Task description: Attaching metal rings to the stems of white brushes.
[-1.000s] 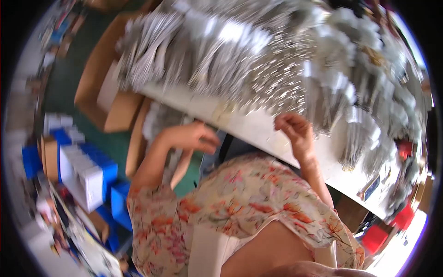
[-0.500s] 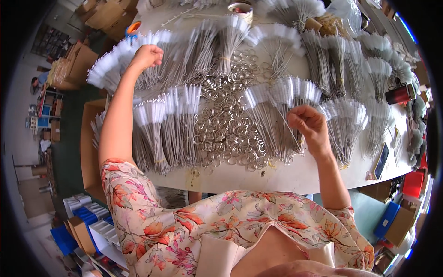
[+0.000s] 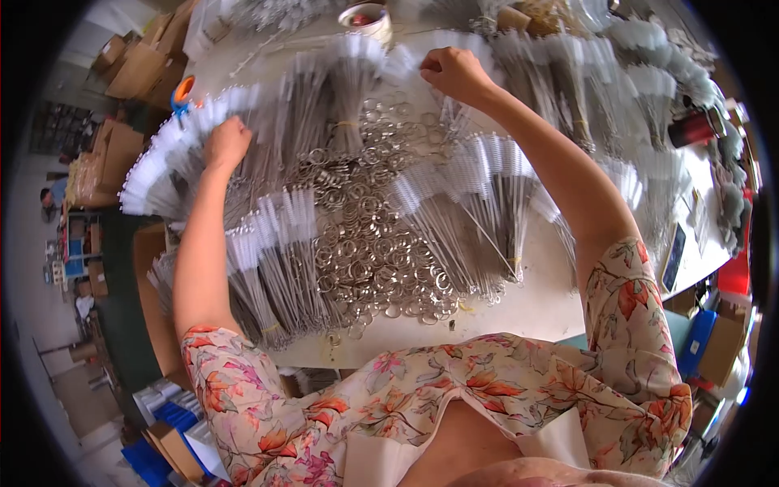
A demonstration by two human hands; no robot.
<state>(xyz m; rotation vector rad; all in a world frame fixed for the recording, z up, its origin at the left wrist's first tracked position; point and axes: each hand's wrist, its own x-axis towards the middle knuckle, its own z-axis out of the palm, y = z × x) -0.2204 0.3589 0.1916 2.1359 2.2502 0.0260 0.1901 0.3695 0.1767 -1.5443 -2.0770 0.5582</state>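
Bundles of thin wire brushes with white bristle heads cover the white table (image 3: 535, 308). My left hand (image 3: 227, 143) is closed over the fanned brushes (image 3: 158, 162) at the far left; whatever its curled fingers hold is hidden. Reaching farther out, my right hand (image 3: 459, 73) has its fingers pinched together at the white heads of a loose bunch in the far middle. I cannot make out what lies in that pinch. Between the bundles spreads a heap of metal split rings (image 3: 365, 252). Just right of the heap stands a near group of brushes (image 3: 479, 211).
Orange-handled scissors (image 3: 183, 91) lie at the far left edge. A white tub (image 3: 367, 20) stands at the back. To the right are a dark red cylinder (image 3: 696, 128) and a dark flat device (image 3: 673, 258). A cardboard box (image 3: 149, 268) sits beside the table's left edge.
My right hand has swung away from the near right brushes to the far middle bunch. My left hand has come slightly nearer and left. The whole view has shifted somewhat.
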